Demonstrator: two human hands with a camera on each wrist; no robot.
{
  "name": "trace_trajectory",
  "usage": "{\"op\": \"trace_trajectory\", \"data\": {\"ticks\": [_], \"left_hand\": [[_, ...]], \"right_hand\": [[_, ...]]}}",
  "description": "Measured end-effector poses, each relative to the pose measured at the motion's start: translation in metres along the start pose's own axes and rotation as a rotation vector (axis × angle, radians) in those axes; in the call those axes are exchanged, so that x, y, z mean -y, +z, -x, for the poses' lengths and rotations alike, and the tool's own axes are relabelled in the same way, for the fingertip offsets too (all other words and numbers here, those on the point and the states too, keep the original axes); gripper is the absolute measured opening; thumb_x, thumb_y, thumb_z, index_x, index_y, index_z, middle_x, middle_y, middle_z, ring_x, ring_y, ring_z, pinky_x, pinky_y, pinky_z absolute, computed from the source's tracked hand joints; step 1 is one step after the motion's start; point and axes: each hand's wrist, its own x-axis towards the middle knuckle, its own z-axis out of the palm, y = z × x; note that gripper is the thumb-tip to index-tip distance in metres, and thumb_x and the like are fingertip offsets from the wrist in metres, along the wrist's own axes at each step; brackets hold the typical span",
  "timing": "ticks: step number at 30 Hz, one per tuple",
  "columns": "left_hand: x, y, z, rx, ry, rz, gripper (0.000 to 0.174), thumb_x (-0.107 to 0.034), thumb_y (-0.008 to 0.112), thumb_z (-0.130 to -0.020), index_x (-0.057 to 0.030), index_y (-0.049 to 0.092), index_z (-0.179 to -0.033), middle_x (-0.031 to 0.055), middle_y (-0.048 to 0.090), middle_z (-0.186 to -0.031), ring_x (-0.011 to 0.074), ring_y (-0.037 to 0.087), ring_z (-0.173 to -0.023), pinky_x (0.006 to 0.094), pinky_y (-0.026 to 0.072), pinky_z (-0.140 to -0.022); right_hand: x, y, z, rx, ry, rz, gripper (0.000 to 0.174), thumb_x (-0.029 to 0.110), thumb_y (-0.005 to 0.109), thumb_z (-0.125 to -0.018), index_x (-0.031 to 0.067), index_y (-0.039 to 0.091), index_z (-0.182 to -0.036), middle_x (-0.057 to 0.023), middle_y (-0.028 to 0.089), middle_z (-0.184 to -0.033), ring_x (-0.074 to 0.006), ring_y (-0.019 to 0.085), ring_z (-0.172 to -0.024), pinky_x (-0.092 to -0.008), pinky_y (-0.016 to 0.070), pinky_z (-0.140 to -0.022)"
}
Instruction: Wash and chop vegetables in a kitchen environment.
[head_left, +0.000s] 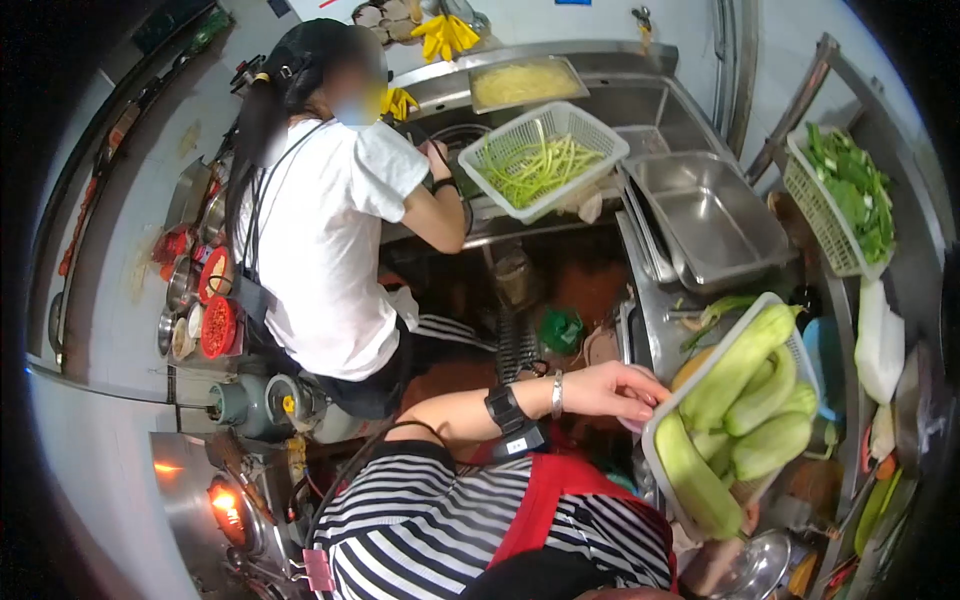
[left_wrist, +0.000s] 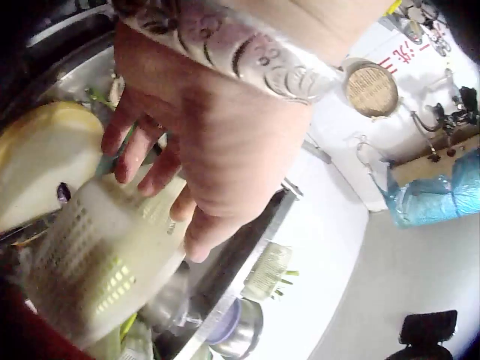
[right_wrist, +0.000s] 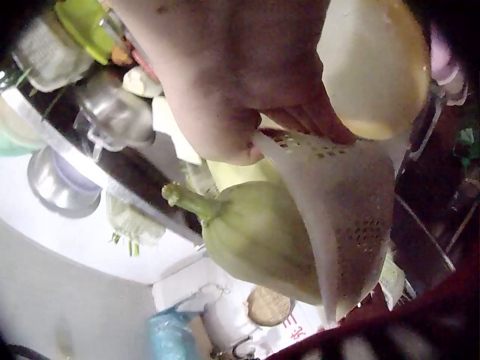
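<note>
A white perforated basket (head_left: 665,480) (left_wrist: 112,247) (right_wrist: 337,202) holds several pale green gourds (head_left: 745,385) (right_wrist: 259,240). At its left rim is my left hand (head_left: 610,388) (left_wrist: 217,142), fingers bent and thumb apart, gripping the edge. My right hand (head_left: 715,565) (right_wrist: 240,67) holds the rim at the near end, fingers curled over it; in the head view it is mostly hidden below the basket. One gourd's stem points out past the rim in the right wrist view.
A person in a white shirt (head_left: 320,240) stands at the sink, beside a basket of green stalks (head_left: 540,165). Empty steel trays (head_left: 710,220) lie on the counter beyond my basket. Leafy greens (head_left: 850,190) fill a basket at right; a flame (head_left: 228,505) burns at lower left.
</note>
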Motion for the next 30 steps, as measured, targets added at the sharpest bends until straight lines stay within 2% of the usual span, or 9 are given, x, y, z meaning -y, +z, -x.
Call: {"op": "trace_trajectory", "data": {"ticks": [2,6,8,13,16,21,26,27,30], "left_hand": [[-0.017,-0.012,0.004,-0.008,0.064,0.035,0.033,-0.01,0.057,-0.086,-0.0023,0.054,-0.117,0.0086,0.055,-0.116,0.0141,0.051,-0.105,0.0281,0.0409,-0.091],[-0.024,-0.077,0.002,-0.409,0.255,-0.11,0.023,-0.012,0.053,-0.087,-0.0028,0.059,-0.107,0.0064,0.063,-0.101,0.0138,0.058,-0.094,0.0274,0.045,-0.085],[-0.042,-0.123,0.003,-0.593,0.22,0.155,0.016,-0.011,0.051,-0.087,-0.0027,0.061,-0.096,0.0047,0.063,-0.087,0.01,0.058,-0.077,0.0224,0.0479,-0.069],[-0.031,-0.287,0.004,-1.326,0.412,0.327,0.021,-0.006,0.05,-0.083,-0.001,0.055,-0.103,0.0075,0.063,-0.087,0.013,0.057,-0.07,0.0233,0.0467,-0.06],[-0.04,-0.335,0.021,-1.551,0.467,0.354,0.019,-0.005,0.049,-0.083,-0.0013,0.054,-0.101,0.0076,0.061,-0.089,0.0096,0.054,-0.064,0.0206,0.0435,-0.054],[-0.048,-0.347,0.043,-1.264,0.392,0.373,0.033,-0.02,0.048,-0.09,-0.0029,0.046,-0.118,0.0078,0.057,-0.109,0.0147,0.056,-0.09,0.0281,0.0478,-0.073],[-0.093,-0.333,0.051,-0.701,0.73,0.76,0.066,-0.043,0.044,-0.089,-0.0083,0.02,-0.139,0.0126,0.034,-0.137,0.022,0.04,-0.119,0.036,0.0324,-0.099],[-0.103,-0.331,0.053,-0.608,0.765,0.799,0.07,-0.035,0.05,-0.087,-0.0083,0.014,-0.14,0.0118,0.029,-0.14,0.0227,0.034,-0.124,0.0352,0.0277,-0.102],[-0.117,-0.323,0.054,-0.938,0.643,0.347,0.076,-0.032,0.056,-0.082,-0.0063,0.014,-0.14,0.0107,0.026,-0.141,0.0222,0.031,-0.127,0.0356,0.0263,-0.103]], "right_hand": [[0.061,0.076,0.011,-0.203,0.018,-0.022,0.036,0.011,0.049,-0.084,-0.0057,0.045,-0.116,-0.0199,0.056,-0.107,-0.0309,0.062,-0.083,-0.0409,0.0555,-0.069],[0.123,0.138,-0.019,-0.067,0.068,-0.07,0.036,0.011,0.048,-0.085,-0.0038,0.044,-0.118,-0.0189,0.057,-0.105,-0.0296,0.062,-0.083,-0.0401,0.0563,-0.066],[0.132,0.167,-0.041,0.047,0.028,0.009,0.036,0.014,0.046,-0.086,-0.002,0.045,-0.118,-0.0167,0.058,-0.104,-0.0272,0.062,-0.083,-0.0376,0.0555,-0.067],[0.13,0.276,-0.116,0.225,-0.1,0.154,0.038,0.016,0.046,-0.087,-0.002,0.045,-0.12,-0.0128,0.059,-0.103,-0.0215,0.063,-0.078,-0.0291,0.0535,-0.064],[0.122,0.352,-0.157,0.354,-0.124,0.22,0.039,0.018,0.048,-0.086,-0.0027,0.046,-0.119,-0.0115,0.06,-0.1,-0.0175,0.062,-0.074,-0.0257,0.0516,-0.06],[0.096,0.462,-0.219,0.477,0.039,0.317,0.031,0.014,0.051,-0.085,-0.0016,0.051,-0.112,-0.01,0.061,-0.099,-0.0172,0.062,-0.079,-0.0278,0.0518,-0.066],[0.073,0.54,-0.258,0.62,0.057,0.464,0.035,0.013,0.061,-0.078,-0.0053,0.053,-0.107,-0.0113,0.061,-0.098,-0.0181,0.062,-0.079,-0.0292,0.0518,-0.067],[0.066,0.552,-0.266,0.685,0.075,0.439,0.036,0.014,0.061,-0.078,-0.0056,0.052,-0.107,-0.0114,0.06,-0.098,-0.0181,0.062,-0.08,-0.0293,0.0517,-0.068],[0.048,0.582,-0.29,0.88,0.128,0.365,0.041,0.018,0.062,-0.078,-0.0064,0.051,-0.109,-0.0117,0.06,-0.099,-0.0182,0.061,-0.082,-0.0296,0.0514,-0.07]]}}
